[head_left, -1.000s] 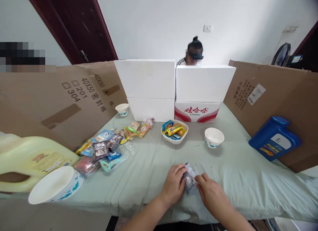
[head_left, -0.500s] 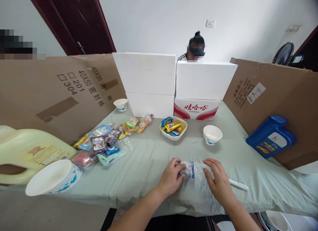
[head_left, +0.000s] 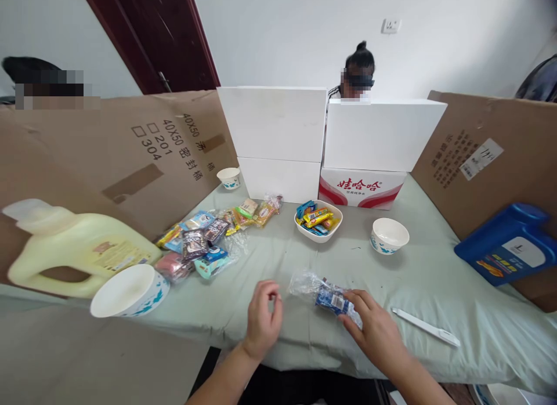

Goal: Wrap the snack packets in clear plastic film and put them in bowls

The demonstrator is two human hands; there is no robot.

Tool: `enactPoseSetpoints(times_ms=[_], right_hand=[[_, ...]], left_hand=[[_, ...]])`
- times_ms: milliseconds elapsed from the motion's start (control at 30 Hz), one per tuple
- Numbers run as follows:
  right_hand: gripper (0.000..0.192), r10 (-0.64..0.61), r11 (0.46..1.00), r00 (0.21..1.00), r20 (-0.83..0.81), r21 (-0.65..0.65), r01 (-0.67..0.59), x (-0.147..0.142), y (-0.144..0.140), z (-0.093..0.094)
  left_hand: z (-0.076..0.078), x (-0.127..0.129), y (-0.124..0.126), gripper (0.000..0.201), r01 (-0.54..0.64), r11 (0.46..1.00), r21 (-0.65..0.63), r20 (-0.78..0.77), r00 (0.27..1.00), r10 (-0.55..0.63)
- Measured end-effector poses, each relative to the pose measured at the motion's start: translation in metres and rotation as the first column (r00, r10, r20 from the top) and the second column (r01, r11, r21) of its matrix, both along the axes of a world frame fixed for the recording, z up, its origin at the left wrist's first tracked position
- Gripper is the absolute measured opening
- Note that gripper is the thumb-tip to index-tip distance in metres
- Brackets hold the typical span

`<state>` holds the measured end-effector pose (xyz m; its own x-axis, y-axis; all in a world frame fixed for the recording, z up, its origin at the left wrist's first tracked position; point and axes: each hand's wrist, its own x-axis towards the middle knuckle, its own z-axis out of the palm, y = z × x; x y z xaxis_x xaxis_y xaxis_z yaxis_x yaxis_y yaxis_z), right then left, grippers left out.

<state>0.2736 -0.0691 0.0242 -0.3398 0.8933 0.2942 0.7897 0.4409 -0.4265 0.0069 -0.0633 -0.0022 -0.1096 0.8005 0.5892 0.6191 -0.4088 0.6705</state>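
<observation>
A clear plastic bag with a blue snack packet inside (head_left: 324, 293) lies on the pale green table cover (head_left: 296, 266) near the front edge. My right hand (head_left: 375, 329) rests on the bag's right end, fingers on the packet. My left hand (head_left: 262, 319) hovers to the left of the bag, fingers curled and holding nothing. A white pen-like stick (head_left: 425, 327) lies to the right of my right hand.
A pile of snack packets (head_left: 209, 242) lies at the left, a white bowl of snacks (head_left: 318, 220) and an empty bowl (head_left: 389, 235) sit beyond. A yellow jug (head_left: 73, 251), a big paper bowl (head_left: 128, 282), a blue jug (head_left: 509, 242), cardboard walls, white boxes and a seated person surround.
The bag went from bunched between both hands to spread flat. My left hand has let go and pulled back left; my right hand stays on it. The white stick has come into view.
</observation>
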Motion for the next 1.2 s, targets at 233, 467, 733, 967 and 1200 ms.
enactPoseSetpoints(times_ms=[233,467,733,967,1200], right_hand=[[0.026,-0.008,1.000,0.977,0.215,-0.017,0.012,-0.007,-0.007,-0.004],[0.029,-0.117,0.981,0.989,0.087,0.168,0.101,0.011,0.005,0.007],[0.023,-0.120,0.949,0.990,-0.072,0.285,0.135,0.011,0.054,0.027],[0.029,0.073,0.978,0.997,0.034,-0.201,-0.065,-0.006,0.032,0.021],[0.028,-0.029,0.977,0.960,0.280,-0.195,0.086,-0.009,0.044,0.016]], left_hand=[[0.027,0.040,0.015,0.043,0.367,0.918,-0.147,-0.492,0.778,-0.390],[0.039,0.047,0.026,0.025,0.330,0.922,-0.202,-0.437,0.812,-0.386],[0.069,0.059,0.068,0.024,0.130,0.989,0.063,-0.463,0.882,-0.086],[0.024,0.056,0.015,0.038,0.324,0.925,-0.197,-0.464,0.801,-0.379],[0.005,0.025,-0.025,0.020,0.513,0.814,-0.271,-0.551,0.611,-0.568]])
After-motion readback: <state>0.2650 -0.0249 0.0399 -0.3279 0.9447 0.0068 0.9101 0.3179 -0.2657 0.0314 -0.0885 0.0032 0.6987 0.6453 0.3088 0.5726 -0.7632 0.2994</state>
